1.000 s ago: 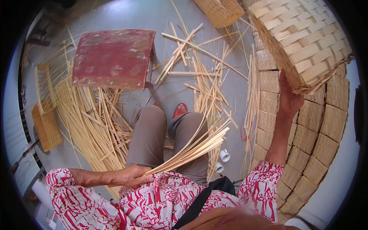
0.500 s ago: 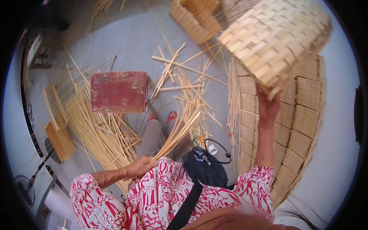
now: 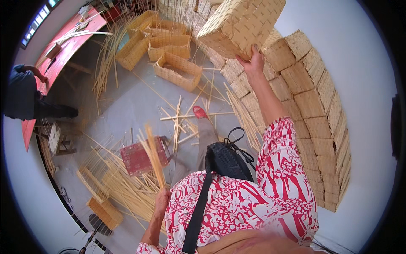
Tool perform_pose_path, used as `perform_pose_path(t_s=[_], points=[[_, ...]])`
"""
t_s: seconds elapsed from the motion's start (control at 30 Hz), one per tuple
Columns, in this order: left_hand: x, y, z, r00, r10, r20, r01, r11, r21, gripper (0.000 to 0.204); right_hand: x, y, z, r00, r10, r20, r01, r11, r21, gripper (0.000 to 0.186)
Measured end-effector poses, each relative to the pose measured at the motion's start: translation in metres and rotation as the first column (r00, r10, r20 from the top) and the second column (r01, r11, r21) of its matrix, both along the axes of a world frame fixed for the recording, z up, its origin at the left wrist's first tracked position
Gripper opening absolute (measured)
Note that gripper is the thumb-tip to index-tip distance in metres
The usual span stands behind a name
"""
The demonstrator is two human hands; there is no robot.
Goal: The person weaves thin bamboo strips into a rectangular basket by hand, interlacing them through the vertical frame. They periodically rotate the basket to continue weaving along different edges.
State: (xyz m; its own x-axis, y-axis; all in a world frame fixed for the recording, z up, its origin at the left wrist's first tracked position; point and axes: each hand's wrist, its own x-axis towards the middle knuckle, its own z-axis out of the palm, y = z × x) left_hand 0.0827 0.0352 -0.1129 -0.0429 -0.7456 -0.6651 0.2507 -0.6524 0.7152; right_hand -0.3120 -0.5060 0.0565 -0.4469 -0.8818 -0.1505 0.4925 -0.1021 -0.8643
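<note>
With my right arm stretched out and up, my right hand (image 3: 253,64) grips the lower edge of a woven bamboo basket (image 3: 243,27). Its flat woven sides face me; whether the inside holds anything is hidden. Low on the left, by my hip, my left hand (image 3: 161,200) is closed around a bundle of thin bamboo strips (image 3: 153,156) that points away from me. Beyond that bundle sits a low red stool (image 3: 132,161) with a worn top. A black bag (image 3: 226,163) hangs from a strap at my front.
Stacked woven baskets (image 3: 311,103) line the wall on the right. Several open baskets (image 3: 169,46) stand on the floor ahead. Loose strips (image 3: 139,186) lie around the stool, others (image 3: 182,122) in front of my feet. Far left, a person (image 3: 25,93) stands by a red table (image 3: 67,38).
My body has turned and stepped forward, one foot ahead. The basket in my right hand has moved farther away, toward the stacks. The strips in my left hand now point more upright.
</note>
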Motion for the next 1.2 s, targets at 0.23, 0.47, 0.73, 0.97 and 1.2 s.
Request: perform_pose_path(t_s=[0.23, 0.47, 0.73, 0.97, 1.2], points=[[-0.034, -0.091, 0.026, 0.994, 0.093, 0.059, -0.101, 0.985, 0.138, 0.043, -0.041, -0.152, 0.018, 0.965, -0.247, 0.085, 0.229, 0.956, 0.183, 0.057], [-0.075, -0.198, 0.047, 0.982, 0.073, -0.176, -0.036, 0.978, 0.205, 0.043, -0.135, -0.204, 0.046, 0.86, -0.462, -0.218, 0.509, 0.808, 0.295, 0.076], [-0.066, -0.193, 0.054, 0.985, 0.0, -0.17, 0.04, 0.971, 0.236, 0.043, -0.159, -0.171, 0.039, 0.807, -0.548, -0.218, 0.584, 0.692, 0.423, 0.06], [-0.066, -0.152, 0.026, 0.976, 0.07, -0.204, -0.025, 0.976, 0.216, 0.035, -0.203, -0.167, 0.017, 0.772, -0.567, -0.287, 0.62, 0.573, 0.535, 0.061], [-0.064, -0.16, 0.025, 0.992, 0.006, -0.125, 0.028, 0.963, 0.268, 0.034, -0.218, -0.161, 0.024, 0.666, -0.245, -0.705, 0.739, 0.345, 0.578, 0.071]])
